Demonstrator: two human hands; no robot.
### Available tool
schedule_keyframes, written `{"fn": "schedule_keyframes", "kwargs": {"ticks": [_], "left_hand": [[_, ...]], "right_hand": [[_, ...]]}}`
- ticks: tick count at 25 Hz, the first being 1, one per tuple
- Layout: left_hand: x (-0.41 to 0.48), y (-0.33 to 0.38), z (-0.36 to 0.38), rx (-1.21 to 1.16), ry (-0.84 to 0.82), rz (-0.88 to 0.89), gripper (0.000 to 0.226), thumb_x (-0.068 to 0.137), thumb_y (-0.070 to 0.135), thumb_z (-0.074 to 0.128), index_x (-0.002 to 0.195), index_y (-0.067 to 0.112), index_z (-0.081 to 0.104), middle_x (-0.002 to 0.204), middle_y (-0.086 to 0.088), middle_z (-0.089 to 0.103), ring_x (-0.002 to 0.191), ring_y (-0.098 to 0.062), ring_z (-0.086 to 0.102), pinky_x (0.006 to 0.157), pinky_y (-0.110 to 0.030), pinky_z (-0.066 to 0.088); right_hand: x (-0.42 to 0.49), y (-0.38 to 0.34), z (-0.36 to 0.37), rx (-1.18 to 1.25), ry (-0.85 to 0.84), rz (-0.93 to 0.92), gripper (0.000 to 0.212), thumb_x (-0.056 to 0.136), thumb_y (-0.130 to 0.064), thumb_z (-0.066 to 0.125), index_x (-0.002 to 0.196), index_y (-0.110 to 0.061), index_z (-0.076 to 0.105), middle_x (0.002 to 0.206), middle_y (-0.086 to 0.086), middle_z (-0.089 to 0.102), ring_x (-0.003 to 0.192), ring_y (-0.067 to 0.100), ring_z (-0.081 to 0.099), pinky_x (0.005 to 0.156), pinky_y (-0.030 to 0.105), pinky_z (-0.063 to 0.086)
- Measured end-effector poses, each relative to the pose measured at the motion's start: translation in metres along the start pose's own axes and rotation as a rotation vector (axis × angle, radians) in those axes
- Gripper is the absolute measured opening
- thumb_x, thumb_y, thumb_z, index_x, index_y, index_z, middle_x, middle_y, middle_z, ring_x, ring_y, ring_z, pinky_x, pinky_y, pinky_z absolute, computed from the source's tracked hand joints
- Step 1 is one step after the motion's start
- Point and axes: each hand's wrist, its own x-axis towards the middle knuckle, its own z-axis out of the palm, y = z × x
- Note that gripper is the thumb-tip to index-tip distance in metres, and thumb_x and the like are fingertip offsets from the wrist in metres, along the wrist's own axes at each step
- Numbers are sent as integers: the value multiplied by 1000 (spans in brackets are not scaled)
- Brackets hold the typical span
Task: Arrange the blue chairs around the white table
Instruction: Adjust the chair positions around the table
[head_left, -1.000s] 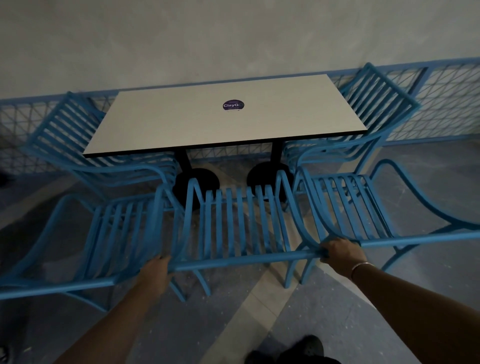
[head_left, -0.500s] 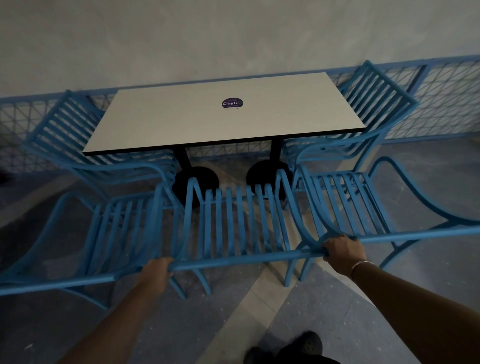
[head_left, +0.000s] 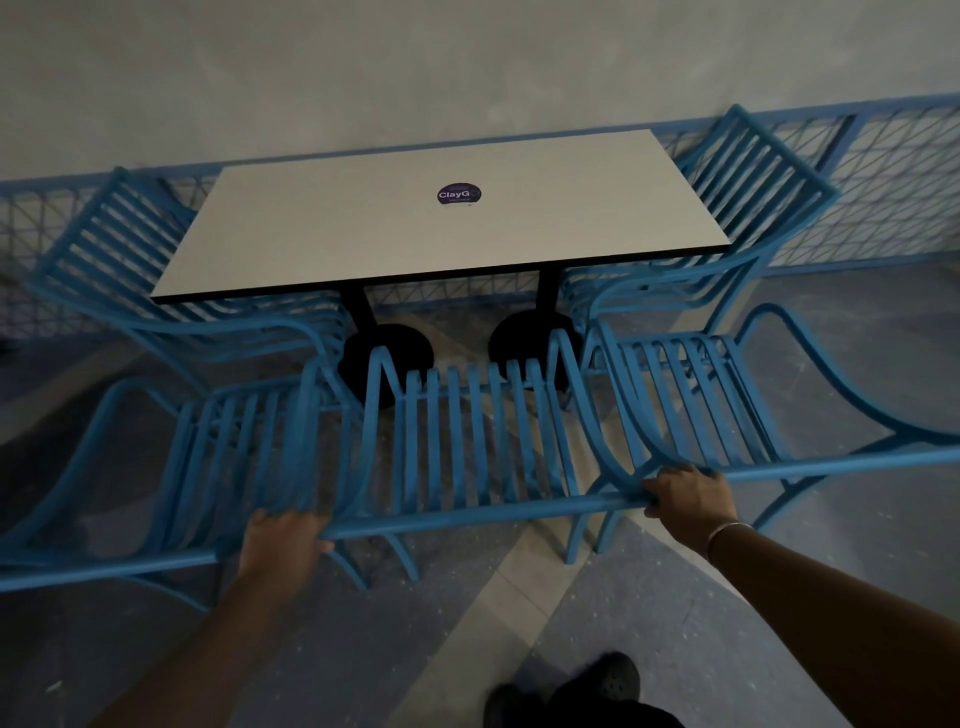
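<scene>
Left hand (head_left: 283, 540), right hand (head_left: 688, 499): fingers clenched round top back rail of blue slatted metal chair (head_left: 467, 441), at middle of near long side of white rectangular table (head_left: 415, 234). Second blue chair (head_left: 223, 457) just left of it, third blue chair (head_left: 691, 395) just right. Fourth blue chair (head_left: 119, 244), fifth blue chair (head_left: 748, 176) at table's short ends. Round purple sticker (head_left: 459, 194) on tabletop.

Dim, even ambient light is filling the frame; the white table (head_left: 415, 234) is reading brightest; shadow is pooling beneath it; wide-angle distortion is bowing the left blue chair (head_left: 104, 564) and right blue chair (head_left: 831, 462) at the frame's side edges; the middle blue chair (head_left: 467, 515) is rendering slightly soft.
</scene>
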Motion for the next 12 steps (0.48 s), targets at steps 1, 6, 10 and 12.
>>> {"fn": "schedule_keyframes", "kwargs": {"ticks": [1,6,10,12], "left_hand": [[3,-1,-2,5,-5,-10,38,87,59,60,121,42,64,112,11,72,112,-10,64,97,-30,38],[16,6,-15,-26,-52,-28,34,90,54,62,117,35,66,112,7,71,112,-15,64,100,-35,38],[18,7,-22,-67,-38,-32,27,90,49,64,112,33,69,102,7,72,103,-15,65,96,-33,40],[18,6,-22,-89,-32,-43,27,90,48,65,112,34,69,100,7,72,102,-14,66,95,-33,39]], "right_hand": [[2,-1,-1,5,8,5,26,91,-47,61,116,-42,64,111,-15,66,117,14,56,96,43,45],[9,0,-8,41,7,19,23,92,-43,62,115,-41,64,108,-13,65,115,15,56,96,44,45],[15,-3,-14,33,-12,10,23,94,-42,61,117,-42,63,109,-13,65,114,16,56,97,46,45],[17,-5,-16,39,-9,15,23,94,-42,60,117,-41,63,109,-13,65,113,16,56,96,46,45]]}}
